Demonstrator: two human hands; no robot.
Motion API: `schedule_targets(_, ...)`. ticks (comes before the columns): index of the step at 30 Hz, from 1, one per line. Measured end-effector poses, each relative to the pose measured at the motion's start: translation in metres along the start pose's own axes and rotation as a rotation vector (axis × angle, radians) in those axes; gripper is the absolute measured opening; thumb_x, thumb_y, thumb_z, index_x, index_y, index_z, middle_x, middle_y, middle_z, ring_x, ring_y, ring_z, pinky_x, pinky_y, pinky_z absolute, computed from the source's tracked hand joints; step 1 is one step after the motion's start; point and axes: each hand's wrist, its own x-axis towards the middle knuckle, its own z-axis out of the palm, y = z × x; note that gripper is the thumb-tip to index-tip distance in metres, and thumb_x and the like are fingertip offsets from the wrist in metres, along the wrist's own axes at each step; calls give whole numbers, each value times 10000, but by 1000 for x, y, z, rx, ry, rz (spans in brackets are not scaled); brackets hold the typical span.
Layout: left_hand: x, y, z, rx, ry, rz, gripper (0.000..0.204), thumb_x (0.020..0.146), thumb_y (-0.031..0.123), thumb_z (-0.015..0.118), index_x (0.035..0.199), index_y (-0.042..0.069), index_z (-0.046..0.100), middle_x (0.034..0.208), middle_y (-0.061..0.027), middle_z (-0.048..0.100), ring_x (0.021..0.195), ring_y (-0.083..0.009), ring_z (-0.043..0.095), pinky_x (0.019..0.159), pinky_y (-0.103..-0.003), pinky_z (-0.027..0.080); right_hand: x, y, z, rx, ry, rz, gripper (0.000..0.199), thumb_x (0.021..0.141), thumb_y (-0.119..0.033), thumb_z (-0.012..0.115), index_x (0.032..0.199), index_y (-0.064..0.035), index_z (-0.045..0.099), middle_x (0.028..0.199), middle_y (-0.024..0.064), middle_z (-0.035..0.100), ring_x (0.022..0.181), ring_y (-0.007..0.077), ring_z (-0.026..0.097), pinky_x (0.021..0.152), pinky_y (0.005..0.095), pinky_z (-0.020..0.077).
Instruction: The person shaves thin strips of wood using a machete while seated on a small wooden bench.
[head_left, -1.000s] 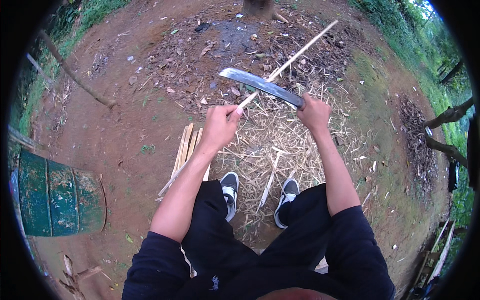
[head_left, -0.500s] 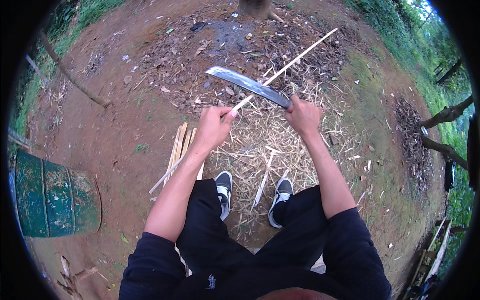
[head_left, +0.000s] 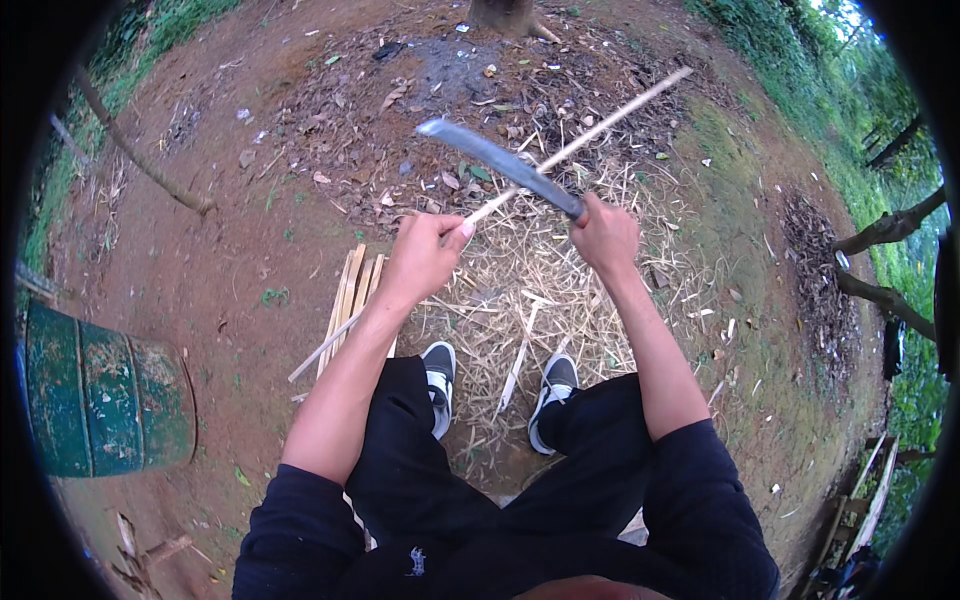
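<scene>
In my right hand (head_left: 608, 235) is the dark handle of a machete (head_left: 500, 160), its long curved blade pointing to the far left. The fingers of my left hand (head_left: 428, 250) pinch the near end of a thin, pale wooden strip (head_left: 610, 120), which looks like split bamboo. That strip slants away to the far right, and the blade crosses over it a short way beyond my left fingers. Whether the edge touches the strip I cannot tell. Curled pale shavings (head_left: 560, 290) cover the ground below both hands.
Several split strips (head_left: 350, 285) lie beside my left forearm. A rusty green metal drum (head_left: 110, 400) is at the left. My shoes (head_left: 438, 385) stand among the shavings. A tree trunk (head_left: 503, 15) rises at the far side, and bare branches (head_left: 885, 295) reach in from the right.
The strip's far end has shifted slightly right and down. The blade has turned a little, with its tip slightly higher, and is a bit blurred. Both hands keep their holds.
</scene>
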Motion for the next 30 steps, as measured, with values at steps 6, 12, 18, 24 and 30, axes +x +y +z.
schedule_targets(6, -17, 2, -9, 83, -7, 4, 207, 931, 192, 665, 999, 13, 745, 669, -125, 671, 588, -165, 613, 586, -371, 472, 7, 36, -28, -58, -75, 324, 130, 839, -163, 599, 880, -50, 649, 722, 165, 682, 682, 343, 698, 655, 500, 553)
schedule_targets(12, -21, -3, -16, 103, -49, -45, 226, 927, 210, 668, 978, 4, 746, 651, -137, 661, 613, -207, 647, 617, -386, 485, -16, 96, -22, -12, 142, 501, 194, 864, -194, 573, 931, -58, 693, 769, 225, 689, 733, 417, 685, 709, 553, 537)
schedule_targets(18, -5, -1, -14, 59, -95, -59, 236, 925, 207, 652, 950, -13, 736, 726, -190, 674, 701, -297, 675, 688, -423, 495, -13, 43, -4, -20, -13, 34, 126, 825, -181, 614, 880, -79, 665, 676, 152, 680, 571, 320, 670, 575, 515, 530)
schedule_targets(24, -4, -19, -27, 171, -143, -92, 221, 868, 191, 662, 905, -9, 748, 721, -193, 677, 686, -304, 660, 689, -418, 497, -8, 80, 6, 18, 4, 311, 159, 804, -177, 622, 876, -39, 658, 769, 221, 686, 736, 421, 676, 703, 529, 530)
schedule_targets(30, -4, -37, -40, 125, -210, -169, 242, 841, 199, 623, 829, -7, 750, 677, -160, 665, 663, -226, 645, 665, -389, 487, -19, 118, 19, 62, 188, 632, 229, 868, -216, 625, 917, -5, 699, 728, 206, 698, 719, 368, 698, 713, 474, 540)
